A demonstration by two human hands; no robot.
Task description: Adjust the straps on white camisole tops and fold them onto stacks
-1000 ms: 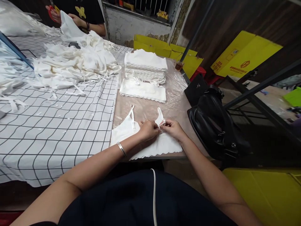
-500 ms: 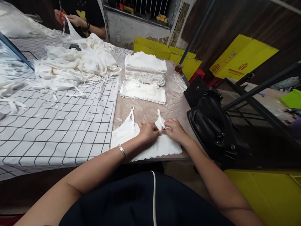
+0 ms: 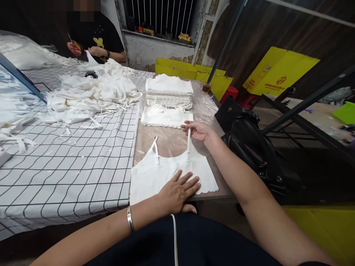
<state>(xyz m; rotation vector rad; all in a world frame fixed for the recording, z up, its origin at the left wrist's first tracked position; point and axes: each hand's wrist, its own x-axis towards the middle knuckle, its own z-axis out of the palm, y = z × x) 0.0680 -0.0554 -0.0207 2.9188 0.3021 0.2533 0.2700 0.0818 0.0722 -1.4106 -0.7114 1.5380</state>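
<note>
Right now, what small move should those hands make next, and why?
Perhaps the right hand should lay down the strap running straight up to it: the other strap lies looped, and the left hand rests flat on the white top.

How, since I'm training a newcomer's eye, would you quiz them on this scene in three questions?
1. Which hand lies spread on the white garment?
2. True or false: the stacked white pieces lie beyond the garment, as the wearer looks.
3. Where is the right hand? a) on the silver bracelet; b) at a garment strap; c) on the checked cloth.
Key: 1. The left hand. 2. True. 3. b.
</note>
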